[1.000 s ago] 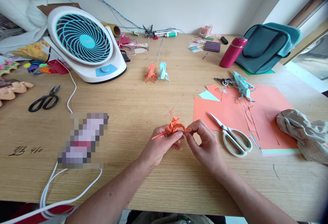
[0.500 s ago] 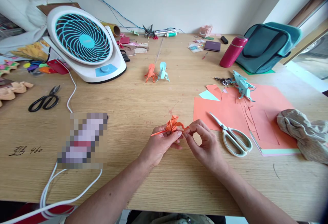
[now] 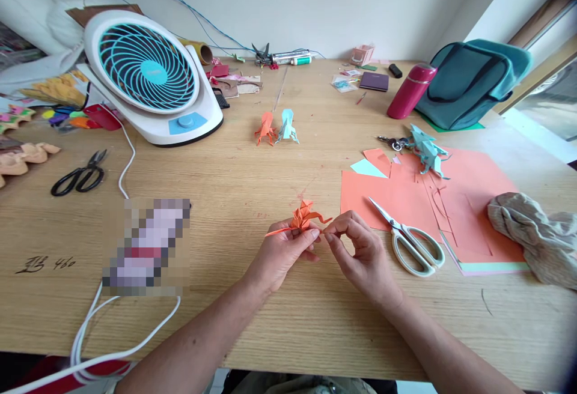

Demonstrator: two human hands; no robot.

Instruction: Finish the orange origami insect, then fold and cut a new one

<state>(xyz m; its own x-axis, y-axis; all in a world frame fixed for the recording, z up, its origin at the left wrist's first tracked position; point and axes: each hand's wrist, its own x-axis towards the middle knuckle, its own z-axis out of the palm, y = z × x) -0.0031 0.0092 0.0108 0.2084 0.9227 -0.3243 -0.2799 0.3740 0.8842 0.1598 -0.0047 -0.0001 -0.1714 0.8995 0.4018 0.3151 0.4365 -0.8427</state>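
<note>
Orange origami figure (image 3: pixel 303 218) sits pinched between both hands just above the table (image 3: pixel 252 178): the left hand (image 3: pixel 283 253) grips its body, the right hand (image 3: pixel 360 250) pinches a thin limb at 3 o'clock. White-handled scissors (image 3: pixel 408 241) lie further toward 3 o'clock on orange paper (image 3: pixel 455 202).

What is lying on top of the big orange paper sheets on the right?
White-handled scissors, a teal folded paper figure and paper offcuts lie on the orange sheets. Lower sheets show only edges.

Wooden table (image 3: pixel 252 166); on it: fan (image 3: pixel 151 78); black scissors (image 3: pixel 77 179); white scissors (image 3: pixel 408 238); orange paper (image 3: pixel 401 199); bag (image 3: pixel 469 81).
</note>
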